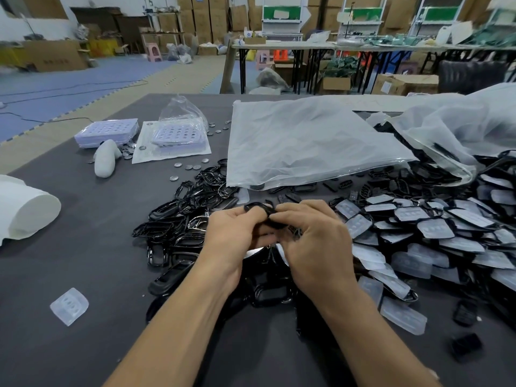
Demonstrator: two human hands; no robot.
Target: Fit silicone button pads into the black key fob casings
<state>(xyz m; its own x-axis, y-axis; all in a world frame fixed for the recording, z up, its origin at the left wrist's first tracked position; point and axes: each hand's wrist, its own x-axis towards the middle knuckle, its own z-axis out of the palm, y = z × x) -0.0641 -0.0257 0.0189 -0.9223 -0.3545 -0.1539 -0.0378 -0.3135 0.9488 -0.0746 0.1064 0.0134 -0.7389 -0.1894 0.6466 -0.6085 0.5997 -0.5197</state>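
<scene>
Dark grey tabletop (83, 233) carries heaps of parts, and above them both hands meet, left hand (231, 236) and right hand (315, 236) pinching 1 black casing (258, 207) between their fingertips, its long axis running left-right.

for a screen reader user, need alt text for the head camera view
The left hand and right hand pinch a black casing between them over a dark table. Bare casings are heaped to the left, pad-fitted casings to the right, a plastic bag behind.
</scene>
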